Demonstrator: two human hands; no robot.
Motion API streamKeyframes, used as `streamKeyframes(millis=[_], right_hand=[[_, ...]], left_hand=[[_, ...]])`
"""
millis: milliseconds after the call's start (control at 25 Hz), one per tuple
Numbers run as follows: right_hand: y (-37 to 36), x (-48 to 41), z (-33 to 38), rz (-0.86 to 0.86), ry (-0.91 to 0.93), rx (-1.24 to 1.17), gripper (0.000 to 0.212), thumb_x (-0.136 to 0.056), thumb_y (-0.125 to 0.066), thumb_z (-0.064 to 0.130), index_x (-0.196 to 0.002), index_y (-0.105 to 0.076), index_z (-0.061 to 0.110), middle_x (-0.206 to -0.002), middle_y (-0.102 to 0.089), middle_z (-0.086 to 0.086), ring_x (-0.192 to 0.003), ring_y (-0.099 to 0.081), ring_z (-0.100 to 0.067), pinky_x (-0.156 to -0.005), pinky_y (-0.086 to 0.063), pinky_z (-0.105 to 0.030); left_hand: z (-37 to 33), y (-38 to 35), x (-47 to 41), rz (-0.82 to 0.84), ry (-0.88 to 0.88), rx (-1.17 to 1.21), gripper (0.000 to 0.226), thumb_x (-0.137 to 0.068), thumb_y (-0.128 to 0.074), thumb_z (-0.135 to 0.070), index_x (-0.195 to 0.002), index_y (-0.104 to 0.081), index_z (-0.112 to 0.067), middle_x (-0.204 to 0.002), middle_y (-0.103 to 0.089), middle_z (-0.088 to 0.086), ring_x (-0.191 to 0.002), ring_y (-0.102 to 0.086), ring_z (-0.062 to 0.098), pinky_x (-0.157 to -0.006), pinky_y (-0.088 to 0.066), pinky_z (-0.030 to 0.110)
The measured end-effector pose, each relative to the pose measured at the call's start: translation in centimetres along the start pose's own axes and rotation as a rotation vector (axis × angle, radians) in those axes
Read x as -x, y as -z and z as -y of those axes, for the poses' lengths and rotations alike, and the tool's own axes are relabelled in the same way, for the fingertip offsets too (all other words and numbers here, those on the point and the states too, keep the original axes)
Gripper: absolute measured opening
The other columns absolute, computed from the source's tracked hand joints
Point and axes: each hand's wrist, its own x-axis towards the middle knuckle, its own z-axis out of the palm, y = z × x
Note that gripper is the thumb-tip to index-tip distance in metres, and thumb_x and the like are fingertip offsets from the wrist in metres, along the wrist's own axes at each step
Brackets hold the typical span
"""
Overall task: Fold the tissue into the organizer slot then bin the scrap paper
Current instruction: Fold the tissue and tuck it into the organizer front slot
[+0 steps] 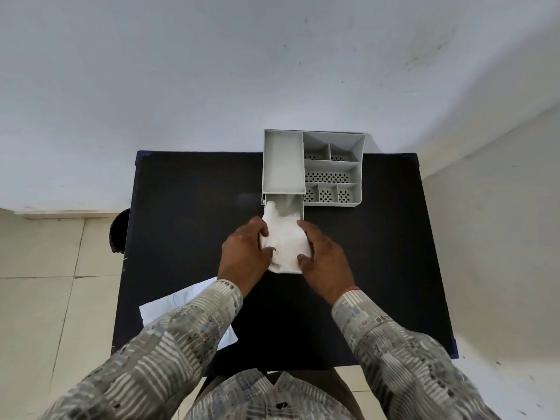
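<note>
A white tissue (286,241) lies partly in the pulled-out drawer at the front of the grey organizer (313,168), with its far end inside and its near end bunched over the front. My left hand (244,254) grips its left side. My right hand (325,259) presses its right side with spread fingers. A white scrap paper (169,307) with faint blue scribbles lies at the table's near-left edge, half hidden under my left sleeve.
The organizer stands at the back of a black table (378,253) and has several perforated compartments on its right. A dark round bin (119,230) sits on the tiled floor just left of the table. A pale wall rises behind.
</note>
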Motion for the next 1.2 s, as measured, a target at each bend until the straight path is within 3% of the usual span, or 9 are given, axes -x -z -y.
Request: streamKeyframes(millis=[80,160,320,440,640,800,960,1080,1200], right_hand=[[-0.1,-0.2,-0.1,-0.011,0.068,0.083,0.053,-0.091,-0.069,0.007,-0.140,-0.063,0.028,-0.138,-0.064,-0.005,-0.122,-0.064,-0.024,-0.111,-0.051,-0.035],[-0.3,-0.5,-0.2,-0.061,0.114,0.162,0.040,-0.093,-0.066,0.007,-0.130,-0.071,0.022,-0.131,-0.066,-0.005,-0.114,-0.067,-0.024,-0.104,-0.051,-0.028],[-0.4,-2.6,0.1,-0.081,0.070,0.266,0.036,-0.095,-0.062,0.019,-0.131,-0.069,0.020,-0.129,-0.064,-0.005,-0.110,-0.067,-0.028,-0.097,-0.056,-0.040],[-0.1,-4.2,-0.4,-0.061,0.091,0.389,0.033,-0.094,-0.061,0.022,-0.124,-0.073,0.020,-0.118,-0.066,-0.006,-0.109,-0.063,-0.028,-0.088,-0.056,-0.039],[-1.2,-6.2,-1.1,-0.077,0.135,0.578,0.025,-0.086,-0.068,0.020,-0.108,-0.080,0.023,-0.100,-0.072,-0.002,-0.111,-0.059,-0.030,-0.087,-0.047,-0.041],[-2.1,-6.9,-0.7,-0.168,0.155,0.639,0.020,-0.082,-0.068,0.016,-0.095,-0.083,0.020,-0.091,-0.072,-0.003,-0.108,-0.060,-0.031,-0.097,-0.045,-0.048],[-3.3,-7.1,-0.7,-0.175,0.110,0.695,0.018,-0.083,-0.067,0.014,-0.095,-0.081,0.017,-0.097,-0.069,-0.006,-0.109,-0.058,-0.034,-0.108,-0.042,-0.056],[-3.5,-6.6,0.0,-0.218,0.109,0.637,0.022,-0.082,-0.066,0.016,-0.101,-0.078,0.016,-0.105,-0.068,-0.009,-0.114,-0.058,-0.035,-0.111,-0.040,-0.059],[-3.4,-6.4,1.4,-0.125,0.277,0.564,0.042,-0.087,-0.055,0.019,-0.127,-0.068,0.018,-0.128,-0.067,-0.006,-0.127,-0.057,-0.032,-0.114,-0.039,-0.053]], left_hand=[[0.3,-0.7,-0.5,-0.011,-0.066,-0.060,0.019,-0.081,-0.078,-0.004,-0.095,-0.076,-0.017,-0.102,-0.071,0.001,-0.090,-0.071,0.024,-0.084,-0.051,0.027],[0.4,-1.4,-0.9,-0.015,-0.079,-0.107,0.020,-0.087,-0.077,-0.008,-0.106,-0.082,-0.012,-0.117,-0.073,0.005,-0.099,-0.074,0.025,-0.091,-0.047,0.024],[0.7,-1.8,-3.0,0.003,-0.073,-0.200,0.035,-0.096,-0.071,-0.028,-0.126,-0.076,-0.010,-0.132,-0.070,0.006,-0.114,-0.071,0.027,-0.101,-0.050,0.035],[1.2,-1.3,-5.0,0.072,-0.103,-0.328,0.034,-0.096,-0.070,-0.024,-0.128,-0.075,-0.011,-0.136,-0.066,0.007,-0.114,-0.071,0.028,-0.103,-0.050,0.038],[0.8,-2.4,-5.7,0.145,-0.230,-0.545,0.022,-0.089,-0.069,-0.003,-0.109,-0.075,-0.005,-0.134,-0.056,0.016,-0.085,-0.073,0.039,-0.082,-0.061,0.043],[-0.3,-3.3,-5.8,0.190,-0.252,-0.648,0.022,-0.073,-0.071,0.013,-0.090,-0.075,-0.001,-0.129,-0.062,0.026,-0.065,-0.072,0.038,-0.063,-0.059,0.039],[-0.7,-4.0,-5.7,0.169,-0.182,-0.691,0.025,-0.078,-0.070,0.010,-0.100,-0.075,-0.002,-0.146,-0.054,0.024,-0.084,-0.074,0.035,-0.065,-0.062,0.041],[-0.5,-4.5,-5.7,0.136,-0.207,-0.790,0.022,-0.083,-0.071,-0.001,-0.103,-0.076,-0.007,-0.143,-0.055,0.016,-0.101,-0.067,0.031,-0.058,-0.059,0.038],[0.7,-5.0,-6.1,0.128,-0.248,-0.800,0.038,-0.088,-0.071,-0.018,-0.125,-0.071,-0.011,-0.149,-0.052,0.012,-0.110,-0.063,0.031,-0.064,-0.059,0.040]])
